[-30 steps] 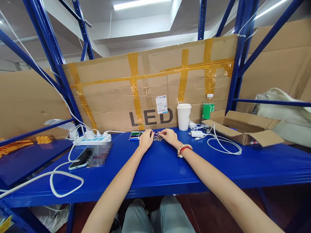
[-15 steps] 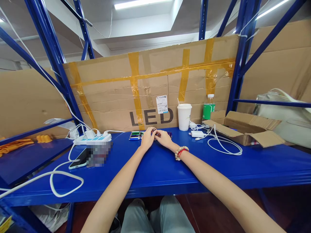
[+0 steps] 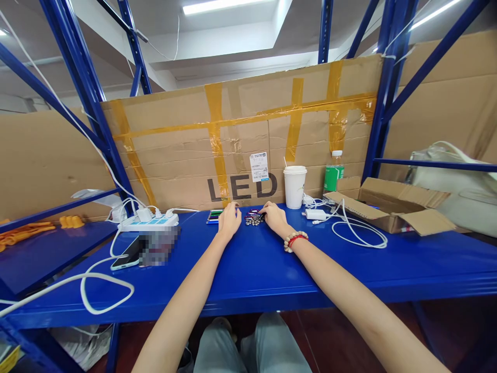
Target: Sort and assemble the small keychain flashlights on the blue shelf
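Observation:
My left hand (image 3: 230, 220) rests on the blue table with its fingers curled together at the far end; what they hold, if anything, is hidden. Left of it lies a row of slim green, blue and white pieces (image 3: 213, 216), partly covered by the hand. A small pile of purple and silvery metal pieces (image 3: 254, 216) sits between my hands, too small to name. My right hand (image 3: 275, 218), with a beaded bracelet (image 3: 295, 240) at the wrist, touches the pile's right side. Its fingertips are pressed together there, and any piece in them cannot be made out.
A white paper cup (image 3: 294, 187) and a green-labelled bottle (image 3: 334, 173) stand at the back right. Nearby are a white charger with cable (image 3: 315, 214) and an open cardboard box (image 3: 388, 204). To the left lie a power strip (image 3: 149, 221) and a phone (image 3: 130, 254).
My hands were together over the pieces and have moved apart, left hand slightly left, right hand to the right. The purple and silvery pile between them is now uncovered.

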`<state>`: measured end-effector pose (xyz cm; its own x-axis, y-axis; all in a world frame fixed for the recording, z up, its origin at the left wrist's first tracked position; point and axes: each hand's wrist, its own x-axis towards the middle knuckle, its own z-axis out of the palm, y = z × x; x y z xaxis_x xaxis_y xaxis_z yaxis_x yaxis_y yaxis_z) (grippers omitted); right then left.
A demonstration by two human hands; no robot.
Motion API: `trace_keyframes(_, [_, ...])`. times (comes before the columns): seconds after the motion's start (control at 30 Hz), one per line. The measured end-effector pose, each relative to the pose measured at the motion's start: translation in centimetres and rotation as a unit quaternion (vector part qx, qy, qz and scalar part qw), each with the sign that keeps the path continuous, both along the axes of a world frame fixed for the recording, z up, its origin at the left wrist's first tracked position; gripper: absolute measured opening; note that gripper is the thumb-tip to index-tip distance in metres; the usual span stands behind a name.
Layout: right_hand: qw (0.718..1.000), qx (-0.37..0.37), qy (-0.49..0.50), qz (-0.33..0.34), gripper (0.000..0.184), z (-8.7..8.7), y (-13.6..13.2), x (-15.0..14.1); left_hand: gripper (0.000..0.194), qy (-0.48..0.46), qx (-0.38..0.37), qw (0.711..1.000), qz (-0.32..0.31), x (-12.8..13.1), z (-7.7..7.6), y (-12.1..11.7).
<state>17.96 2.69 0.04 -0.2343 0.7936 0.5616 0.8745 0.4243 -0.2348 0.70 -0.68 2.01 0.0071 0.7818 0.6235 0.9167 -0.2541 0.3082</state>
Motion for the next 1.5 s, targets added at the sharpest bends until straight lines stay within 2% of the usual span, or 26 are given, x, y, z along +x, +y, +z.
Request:
trace_keyframes(0.2, [0.999, 0.041, -0.03, 0.004, 0.033, 0.4, 0.4, 0.3, 0.02, 0.023, 0.008, 1.0, 0.003, 0.0, -0.2, 0.4])
trace_keyframes(0.37, [0.997, 0.038, 0.053, -0.046, 0.035, 0.7, 0.2, 0.8, 0.019, 0.039, 0.01, 0.999, 0.008, -0.1, -0.2, 0.2])
trace_keyframes(0.5, [0.986, -0.008, 0.122, -0.11, 0.035, 0.5, 0.5, 2.1, 0.019, 0.047, -0.002, 0.999, 0.017, -0.2, -0.1, 0.2])
trace_keyframes(0.67, [0.974, -0.103, 0.124, -0.16, 0.037, 0.2, 1.1, 3.7, 0.022, 0.059, -0.031, 0.997, 0.049, -0.3, -0.2, 0.5])
trace_keyframes(0.87, [0.978, -0.13, 0.105, -0.127, 0.044, 0.3, 1.1, 3.4, 0.03, 0.109, -0.138, 0.974, 0.144, -0.9, -1.0, 0.6])
trace_keyframes(0.97, [0.979, -0.129, 0.099, -0.123, 0.044, 0.3, 1.0, 3.1, 0.03, 0.106, -0.142, 0.964, 0.199, -1.4, -1.5, 0.6])
trace_keyframes(1.03, [0.98, -0.126, 0.094, -0.125, 0.044, 0.3, 1.0, 3.0, 0.029, 0.086, -0.14, 0.963, 0.215, -1.7, -1.7, 0.7])
trace_keyframes(1.27, [0.984, -0.066, 0.117, -0.115, 0.039, 0.0, 0.9, 2.4, 0.034, 0.026, -0.173, 0.967, 0.184, -2.4, -1.5, 1.0])
trace_keyframes(1.4, [0.987, -0.004, 0.136, -0.09, 0.033, 0.2, 0.1, 1.4, 0.021, 0.025, -0.18, 0.971, 0.155, -2.4, -1.0, 0.9])
trace_keyframes(1.5, [0.988, 0.019, 0.145, -0.047, 0.031, 0.5, -0.9, -0.1, 0.013, 0.027, -0.185, 0.973, 0.133, -2.1, -0.8, 0.7])
